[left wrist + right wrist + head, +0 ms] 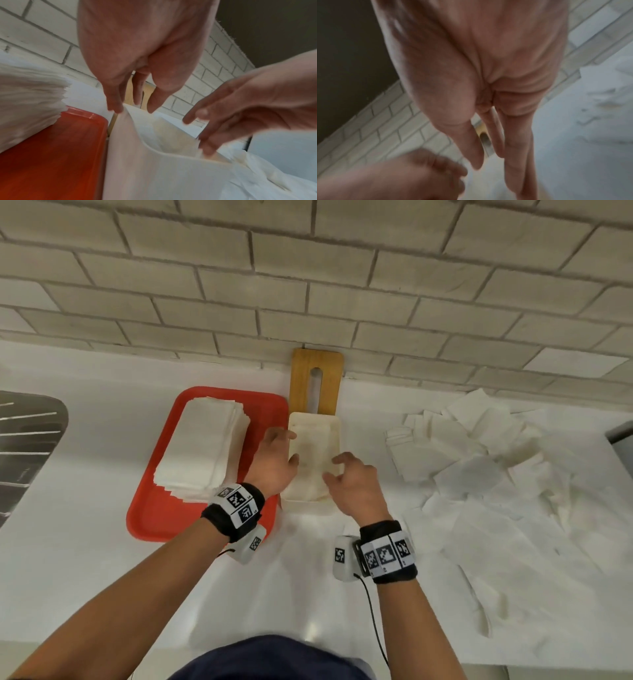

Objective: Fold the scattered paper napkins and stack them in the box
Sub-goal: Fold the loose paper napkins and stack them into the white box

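Both hands are over the cream rectangular plastic box [337, 422] at the centre of the white counter [102, 577]. The left hand [275, 460], fingers loosely spread, touches the box's left rim; the right hand [356, 486], fingers relaxed and apart, hovers over folded napkins [310, 460] inside, gripping nothing. A tall stack of folded white napkins [202, 446] sits on the red plastic tray [150, 518] at left. A big scatter of loose white paper napkins [496, 474] waits at right, so by my reckoning plenty remains.
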A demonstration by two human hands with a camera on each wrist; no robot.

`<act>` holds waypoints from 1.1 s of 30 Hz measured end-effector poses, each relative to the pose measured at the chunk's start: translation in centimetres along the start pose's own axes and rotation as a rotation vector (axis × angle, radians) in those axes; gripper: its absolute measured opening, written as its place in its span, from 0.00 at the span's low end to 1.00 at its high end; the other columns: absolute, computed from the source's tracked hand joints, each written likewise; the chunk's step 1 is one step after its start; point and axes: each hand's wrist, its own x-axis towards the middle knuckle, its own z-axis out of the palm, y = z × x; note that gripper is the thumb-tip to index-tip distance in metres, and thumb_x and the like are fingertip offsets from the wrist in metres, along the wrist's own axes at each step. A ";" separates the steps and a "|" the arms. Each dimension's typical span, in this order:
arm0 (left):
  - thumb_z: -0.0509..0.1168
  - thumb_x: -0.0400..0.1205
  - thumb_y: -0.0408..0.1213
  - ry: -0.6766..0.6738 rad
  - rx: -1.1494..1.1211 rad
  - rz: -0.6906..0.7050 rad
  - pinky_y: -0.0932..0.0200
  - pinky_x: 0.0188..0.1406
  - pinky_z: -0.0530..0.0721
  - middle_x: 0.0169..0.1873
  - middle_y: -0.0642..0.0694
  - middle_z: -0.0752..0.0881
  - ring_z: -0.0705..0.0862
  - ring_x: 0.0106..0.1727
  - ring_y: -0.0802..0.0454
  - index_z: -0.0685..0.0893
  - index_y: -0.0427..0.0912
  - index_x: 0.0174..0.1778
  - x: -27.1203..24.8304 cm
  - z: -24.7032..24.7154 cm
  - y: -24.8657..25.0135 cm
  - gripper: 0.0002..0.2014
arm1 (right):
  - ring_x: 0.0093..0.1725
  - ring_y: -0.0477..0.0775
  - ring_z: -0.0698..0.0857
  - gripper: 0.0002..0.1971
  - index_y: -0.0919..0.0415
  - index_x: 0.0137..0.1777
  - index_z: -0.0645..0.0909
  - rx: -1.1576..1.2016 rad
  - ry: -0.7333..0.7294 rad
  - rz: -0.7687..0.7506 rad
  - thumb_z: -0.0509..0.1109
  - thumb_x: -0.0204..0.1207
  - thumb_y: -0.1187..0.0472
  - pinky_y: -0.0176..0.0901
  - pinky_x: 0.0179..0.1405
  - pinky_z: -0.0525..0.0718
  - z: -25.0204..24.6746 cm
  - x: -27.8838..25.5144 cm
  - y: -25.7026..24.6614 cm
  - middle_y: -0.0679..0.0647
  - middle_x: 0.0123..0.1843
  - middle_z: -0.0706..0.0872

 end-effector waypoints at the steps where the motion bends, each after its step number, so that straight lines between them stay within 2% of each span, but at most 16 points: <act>1: 0.70 0.86 0.30 0.088 -0.009 0.074 0.46 0.74 0.82 0.74 0.40 0.78 0.82 0.73 0.40 0.82 0.39 0.73 -0.8 0.3 0.2 0.19 | 0.55 0.57 0.92 0.14 0.55 0.70 0.84 0.025 0.074 -0.016 0.72 0.88 0.53 0.36 0.52 0.81 -1.5 -0.7 1.1 0.58 0.54 0.94; 4: 0.70 0.84 0.28 0.229 -0.054 0.274 0.52 0.59 0.86 0.61 0.45 0.85 0.86 0.58 0.46 0.86 0.42 0.63 -4.0 1.5 1.7 0.12 | 0.46 0.55 0.94 0.05 0.52 0.58 0.86 0.013 0.194 -0.033 0.73 0.85 0.60 0.45 0.55 0.89 -4.6 -1.6 6.8 0.53 0.44 0.95; 6: 0.70 0.86 0.31 0.154 -0.105 0.355 0.53 0.50 0.89 0.51 0.50 0.87 0.87 0.49 0.53 0.86 0.45 0.58 -6.3 3.2 2.9 0.08 | 0.46 0.56 0.94 0.07 0.49 0.52 0.85 -0.111 0.158 -0.021 0.72 0.83 0.64 0.53 0.55 0.92 -5.4 -1.5 11.6 0.52 0.44 0.94; 8: 0.70 0.86 0.34 0.015 -0.085 0.399 0.49 0.46 0.90 0.46 0.53 0.87 0.87 0.44 0.56 0.86 0.47 0.55 -8.1 5.6 3.9 0.05 | 0.54 0.58 0.94 0.09 0.45 0.54 0.83 -0.206 0.054 -0.022 0.73 0.85 0.63 0.54 0.60 0.91 -5.6 -1.3 15.1 0.52 0.54 0.94; 10: 0.71 0.87 0.43 -0.129 0.030 0.334 0.46 0.52 0.90 0.52 0.52 0.86 0.87 0.51 0.53 0.86 0.48 0.60 -9.5 8.4 4.4 0.07 | 0.68 0.63 0.88 0.15 0.49 0.69 0.81 -0.258 -0.050 -0.005 0.76 0.85 0.55 0.58 0.69 0.86 -5.1 -1.4 17.2 0.55 0.69 0.87; 12: 0.70 0.87 0.55 -0.303 0.211 0.147 0.43 0.65 0.86 0.67 0.46 0.81 0.81 0.69 0.44 0.78 0.44 0.77 -10.7 11.5 4.6 0.27 | 0.77 0.66 0.78 0.35 0.51 0.84 0.72 -0.391 -0.146 -0.012 0.79 0.81 0.43 0.62 0.75 0.80 -4.3 -1.5 18.9 0.56 0.79 0.79; 13: 0.71 0.86 0.59 -0.357 0.307 0.073 0.42 0.68 0.83 0.73 0.42 0.76 0.76 0.74 0.40 0.71 0.40 0.83 -11.1 12.7 4.6 0.36 | 0.77 0.66 0.76 0.40 0.52 0.86 0.69 -0.467 -0.161 -0.014 0.80 0.79 0.39 0.63 0.75 0.78 -3.9 -1.6 19.1 0.56 0.79 0.78; 15: 0.74 0.82 0.61 -0.352 0.428 -0.006 0.41 0.69 0.80 0.75 0.39 0.72 0.72 0.75 0.36 0.66 0.37 0.83 -11.8 14.8 4.5 0.43 | 0.74 0.65 0.75 0.35 0.51 0.79 0.73 -0.492 -0.184 -0.031 0.79 0.77 0.37 0.61 0.71 0.76 -3.3 -1.4 19.6 0.54 0.70 0.84; 17: 0.78 0.80 0.57 -0.315 0.357 -0.081 0.41 0.68 0.77 0.71 0.41 0.75 0.73 0.73 0.38 0.71 0.41 0.77 -11.9 15.9 4.3 0.37 | 0.70 0.65 0.76 0.23 0.48 0.65 0.81 -0.482 -0.251 -0.056 0.78 0.77 0.36 0.58 0.67 0.76 -3.0 -1.1 20.0 0.52 0.61 0.86; 20: 0.80 0.79 0.50 -0.307 0.174 -0.147 0.44 0.67 0.78 0.60 0.45 0.76 0.75 0.68 0.40 0.83 0.46 0.57 -12.0 16.4 3.5 0.18 | 0.57 0.62 0.82 0.17 0.41 0.43 0.79 -0.302 -0.263 -0.098 0.76 0.70 0.30 0.51 0.57 0.76 -2.9 -0.8 20.9 0.49 0.47 0.82; 22: 0.82 0.78 0.45 -0.245 0.054 -0.137 0.45 0.65 0.82 0.53 0.45 0.79 0.79 0.59 0.43 0.85 0.47 0.46 -12.3 16.3 2.7 0.12 | 0.42 0.51 0.80 0.18 0.46 0.39 0.76 -0.065 -0.157 -0.086 0.80 0.75 0.40 0.38 0.42 0.74 -3.6 -1.5 21.1 0.46 0.38 0.79; 24: 0.83 0.79 0.42 -0.154 -0.098 -0.138 0.53 0.56 0.83 0.46 0.49 0.84 0.83 0.48 0.53 0.83 0.49 0.43 -13.0 15.7 2.2 0.12 | 0.35 0.47 0.75 0.17 0.51 0.42 0.75 0.128 -0.055 -0.038 0.82 0.80 0.49 0.36 0.37 0.73 -4.6 -2.6 21.1 0.46 0.36 0.77; 26: 0.82 0.80 0.39 -0.072 -0.260 -0.148 0.60 0.47 0.79 0.39 0.54 0.87 0.85 0.41 0.63 0.81 0.51 0.41 -13.8 14.6 2.2 0.14 | 0.37 0.49 0.79 0.14 0.52 0.47 0.78 0.251 0.048 -0.006 0.82 0.80 0.52 0.43 0.43 0.80 -5.8 -3.4 21.3 0.46 0.39 0.82; 29: 0.84 0.78 0.34 0.022 -0.490 -0.135 0.56 0.43 0.83 0.38 0.51 0.91 0.88 0.37 0.57 0.80 0.48 0.47 -14.7 11.9 2.9 0.17 | 0.49 0.47 0.91 0.14 0.49 0.58 0.82 0.361 0.177 -0.045 0.84 0.79 0.54 0.55 0.54 0.92 -9.1 -5.3 20.4 0.41 0.50 0.92; 31: 0.86 0.76 0.35 0.065 -0.531 -0.108 0.57 0.37 0.82 0.40 0.44 0.92 0.83 0.32 0.55 0.78 0.51 0.55 -14.9 9.4 4.2 0.23 | 0.57 0.47 0.93 0.20 0.50 0.65 0.83 0.497 0.138 -0.151 0.86 0.77 0.59 0.50 0.57 0.93 -12.3 -7.4 18.4 0.43 0.57 0.94; 33: 0.86 0.76 0.37 0.092 -0.544 -0.060 0.60 0.35 0.80 0.43 0.43 0.92 0.78 0.30 0.56 0.77 0.54 0.60 -14.7 7.0 6.0 0.26 | 0.58 0.52 0.95 0.22 0.57 0.66 0.84 0.624 -0.006 -0.270 0.87 0.75 0.66 0.44 0.55 0.93 -15.2 -10.0 16.2 0.50 0.58 0.96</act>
